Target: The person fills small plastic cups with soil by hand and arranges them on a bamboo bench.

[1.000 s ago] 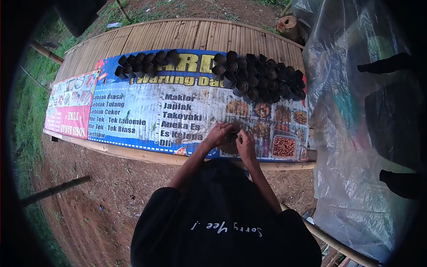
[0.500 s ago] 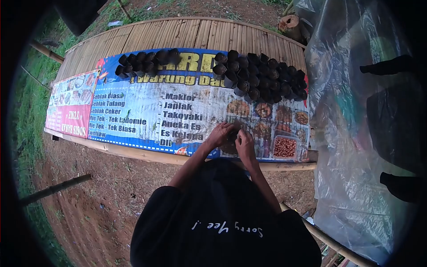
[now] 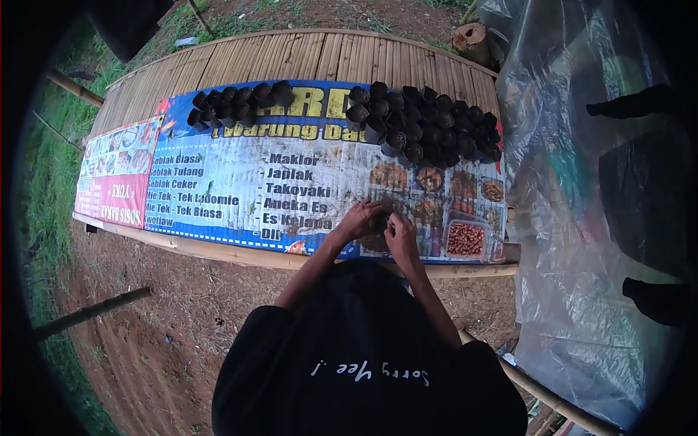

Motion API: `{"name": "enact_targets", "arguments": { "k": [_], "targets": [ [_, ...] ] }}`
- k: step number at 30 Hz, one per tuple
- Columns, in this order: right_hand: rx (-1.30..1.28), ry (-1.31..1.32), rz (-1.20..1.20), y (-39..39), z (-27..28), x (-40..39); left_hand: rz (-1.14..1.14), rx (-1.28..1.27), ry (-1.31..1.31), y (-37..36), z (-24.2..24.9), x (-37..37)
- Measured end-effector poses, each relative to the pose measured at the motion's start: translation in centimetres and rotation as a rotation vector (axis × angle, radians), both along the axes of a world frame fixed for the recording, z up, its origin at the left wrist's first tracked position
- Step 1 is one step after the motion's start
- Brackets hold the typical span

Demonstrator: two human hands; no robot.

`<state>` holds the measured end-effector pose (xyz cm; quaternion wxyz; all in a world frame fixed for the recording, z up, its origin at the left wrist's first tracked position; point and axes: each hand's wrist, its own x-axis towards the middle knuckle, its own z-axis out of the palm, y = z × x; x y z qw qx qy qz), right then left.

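Over the near side of a printed banner (image 3: 240, 156), both hands meet around something small and dark that is mostly hidden by the fingers. My left hand (image 3: 358, 220) curls round its left side, fingers closed. On the other side, my right hand (image 3: 399, 234) is closed in a pinch, its fingertips against the dark thing. Brownish dirt lies on the banner by the fingers. Further back stands a large cluster of black plastic seedling bags (image 3: 429, 123); their dark fill is hard to make out. A smaller cluster of the same bags (image 3: 236, 104) is at the far left.
The banner covers a bamboo-slat table (image 3: 291, 57) with a bamboo front edge. A second, red and white banner (image 3: 113, 174) lies at its left end. Clear plastic sheeting (image 3: 574, 218) hangs at the right. Bamboo poles (image 3: 91, 312) stick out at left and lower right.
My right fingers have shifted very slightly against the dark thing. Both hands stay in the same place, and the bag clusters have not moved.
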<state>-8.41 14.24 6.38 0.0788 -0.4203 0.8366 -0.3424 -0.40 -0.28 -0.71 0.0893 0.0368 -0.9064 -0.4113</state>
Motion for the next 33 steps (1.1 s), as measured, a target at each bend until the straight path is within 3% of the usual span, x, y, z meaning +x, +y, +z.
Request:
{"name": "enact_targets", "arguments": {
  "k": [3,5,10,12,18,22,25,31,33],
  "targets": [
    [0.063,-0.170,0.035,0.3,0.8,0.0,0.073,-0.026,0.026,0.3,0.2,0.2],
    [0.005,-0.115,-0.075,0.1,1.1,-0.1,0.088,-0.029,0.050,0.7,0.6,0.6],
    [0.060,-0.139,0.050,-0.1,1.0,0.1,0.121,-0.096,0.070,1.2,0.9,1.0],
    [-0.030,-0.034,-0.086,-0.4,1.7,0.2,0.137,0.002,0.080,1.3,1.2,1.2],
    [-0.047,-0.015,-0.049,0.1,-0.6,-0.3,0.093,-0.148,-0.026,0.8,0.8,1.1],
    [0.019,-0.012,-0.059,0.2,-0.1,-0.1,0.028,-0.085,-0.003,0.1,1.2,1.2],
    [0.054,-0.124,0.024,-0.1,0.7,0.2,0.068,-0.119,0.034,0.3,1.3,1.1],
    [-0.028,0.011,-0.038,-0.1,-0.6,0.0,0.140,-0.079,0.028,0.9,1.0,1.0],
    [-0.026,-0.188,0.008,0.1,-0.3,-0.2,0.160,-0.107,0.053,1.0,1.0,1.3]
  ]
}}
